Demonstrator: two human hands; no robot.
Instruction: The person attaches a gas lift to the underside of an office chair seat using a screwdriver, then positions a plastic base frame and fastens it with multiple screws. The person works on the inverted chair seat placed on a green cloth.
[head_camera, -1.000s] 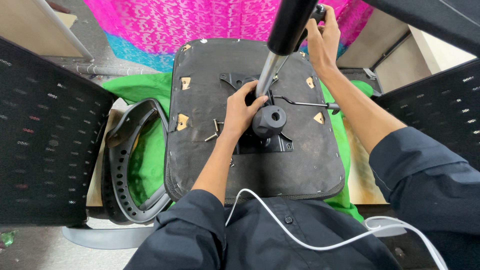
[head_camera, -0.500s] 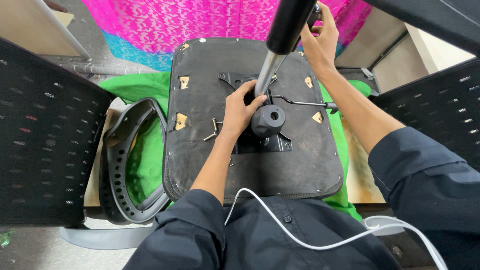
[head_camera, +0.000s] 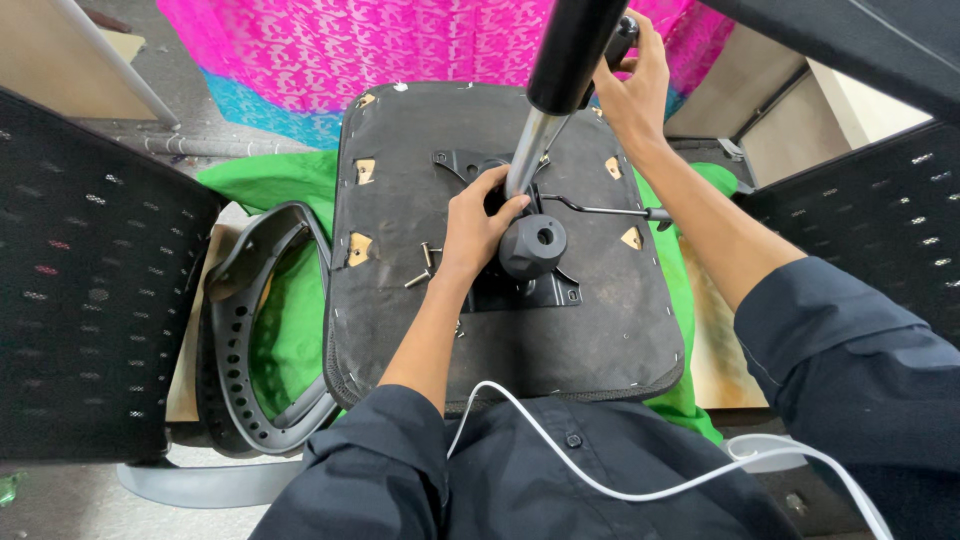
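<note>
Green cloth (head_camera: 290, 340) covers the bench under an upside-down chair seat (head_camera: 600, 330), pink fabric (head_camera: 400, 40) behind. Barely anything's changed since a second ago, both hands stayed put. Left hand (head_camera: 478, 222) is wrapped around the base of the gas cylinder (head_camera: 545, 100); right hand (head_camera: 632, 92) grasps its upper black part. Cylinder rises from the seat's middle, long axis leaning up toward the camera. Loose bolts (head_camera: 424, 265) lie just beside the left hand.
</note>
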